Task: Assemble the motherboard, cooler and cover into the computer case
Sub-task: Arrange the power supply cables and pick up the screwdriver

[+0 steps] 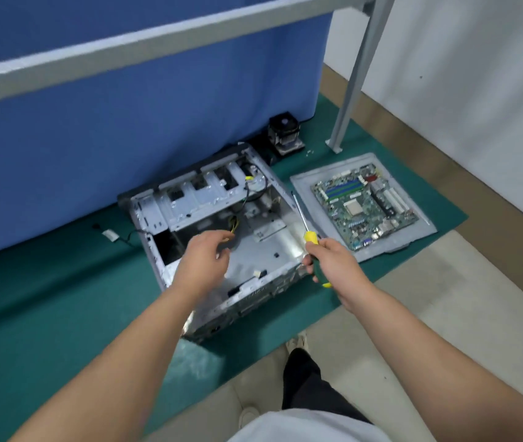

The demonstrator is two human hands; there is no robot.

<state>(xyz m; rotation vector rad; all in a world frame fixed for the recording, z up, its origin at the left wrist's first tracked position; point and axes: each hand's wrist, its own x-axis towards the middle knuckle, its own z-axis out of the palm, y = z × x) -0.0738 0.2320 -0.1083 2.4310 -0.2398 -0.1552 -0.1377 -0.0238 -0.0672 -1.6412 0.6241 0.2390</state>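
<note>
An open grey computer case (263, 247) lies on its side on a green mat, its inside bare metal with loose cables. The green motherboard (365, 207) rests on a grey sheet to the case's right. A black cooler (285, 134) stands behind the case by the blue curtain. My right hand (333, 261) grips the green and yellow handle of a screwdriver (309, 232), its shaft pointing away over the case's right edge. My left hand (204, 253) hovers over the case's interior with loosely curled fingers, holding nothing that I can see. No cover is in view.
The green mat (62, 301) covers the floor under everything. A blue curtain (126, 122) hangs behind the case. A grey metal post (354, 81) stands on the mat near the cooler. A small cable with a white tag (110, 235) lies left of the case. My leg and shoe show below.
</note>
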